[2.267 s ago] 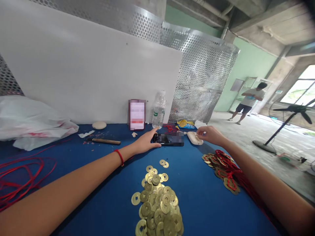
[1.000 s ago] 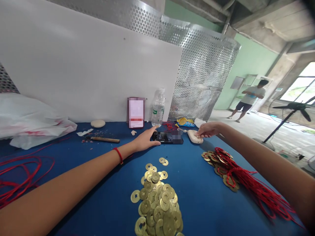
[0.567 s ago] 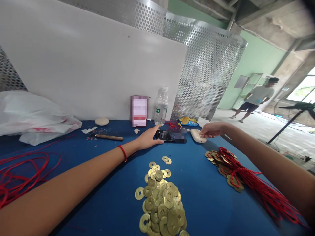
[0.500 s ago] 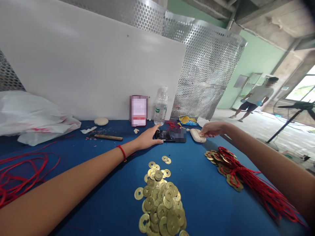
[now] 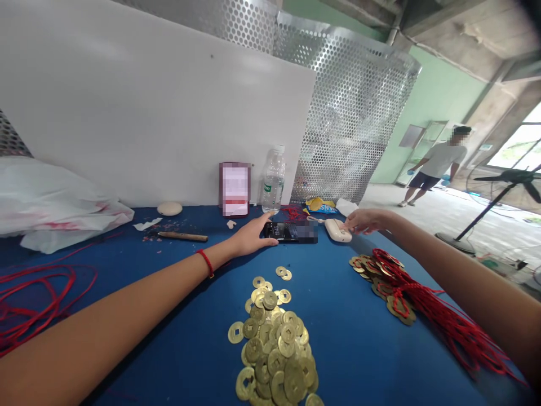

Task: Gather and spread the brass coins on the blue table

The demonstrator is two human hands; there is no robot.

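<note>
A broad blue tabletop [image 5: 372, 355] fills my view, with a white board [image 5: 147, 101] and a curved sheet of perforated silver metal [image 5: 350, 113] rising behind a glossy black smartphone [image 5: 285, 231], which I take as my landmark. Nearer me than the phone lies a loose, overlapping heap of round brass coins with square holes [image 5: 274, 349]; to its right, a smaller pile of coins tangled in thin red cord [image 5: 393, 287] sits on the table. Behind the phone stands a clear plastic water bottle [image 5: 273, 180]. My left hand [image 5: 251, 239] lies spread and low, its fingertips at the phone's left edge, with a red cord bracelet [image 5: 205, 263] on my wrist. Just right of the phone, my right hand [image 5: 366, 221] has its fingers bunched against a smooth cream oval case [image 5: 338, 231]; whether they pinch it, I cannot tell.
</note>
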